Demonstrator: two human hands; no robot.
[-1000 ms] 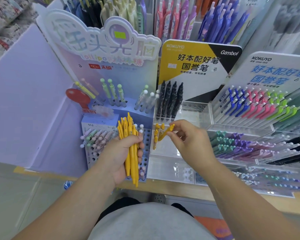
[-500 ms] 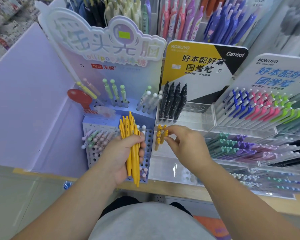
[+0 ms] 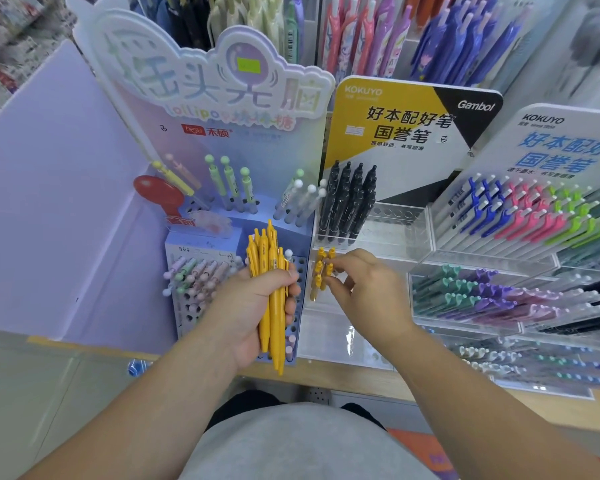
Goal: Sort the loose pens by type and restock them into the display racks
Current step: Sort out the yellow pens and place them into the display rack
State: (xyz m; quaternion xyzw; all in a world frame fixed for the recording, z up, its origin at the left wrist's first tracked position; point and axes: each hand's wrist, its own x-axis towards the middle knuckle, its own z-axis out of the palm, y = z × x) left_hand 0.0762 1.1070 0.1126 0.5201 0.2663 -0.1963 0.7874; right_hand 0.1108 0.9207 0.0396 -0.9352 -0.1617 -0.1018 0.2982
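Bundle of loose yellow plastic click pens (image 3: pixel 272 299) stands upright, clenched in the left hand (image 3: pixel 253 317) above the wooden bench edge (image 3: pixel 343 377); a few matching seated yellow pens (image 3: pixel 321 271) stand in the clear acrylic rack (image 3: pixel 395 233); the right hand (image 3: pixel 368 289) curls its fingertips at them, pinch not confirmable. Risks: overfull grip likely lets pens slip downward; a nudge may tilt seated pens; neighbouring black pens (image 3: pixel 349 202) could be knocked.

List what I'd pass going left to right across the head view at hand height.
From the left: lilac side panel → pastel pens in the perforated rack → left hand gripping a bundle of yellow pens → slotted yellow pens in the clear rack → right hand, fingertips on them → teal and purple pens.
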